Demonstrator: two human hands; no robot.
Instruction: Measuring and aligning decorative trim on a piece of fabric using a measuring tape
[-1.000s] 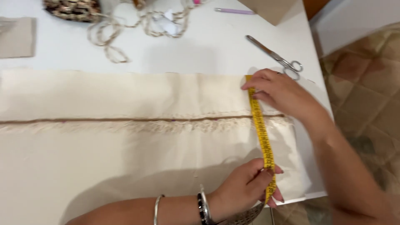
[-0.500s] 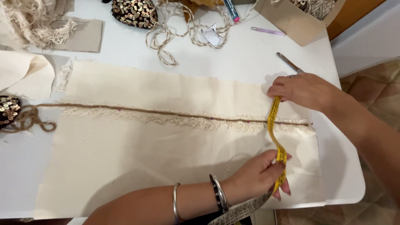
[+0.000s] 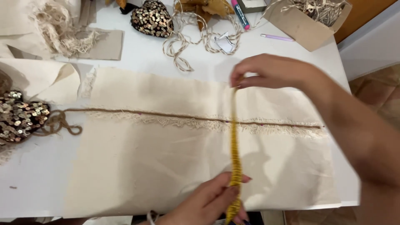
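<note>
While stretched taut across the cream fabric panel, yellow measuring tape running near-to-far, long axis crossing the brown cord and lace trim at a right angle. Right hand pinching the far end above the panel's upper edge; left hand closed on the near end at the worktop front edge. Both ends gripped, neither hand nearer the middle. Sequinned heart and twine well beyond.

Tape measure across cloth
</note>
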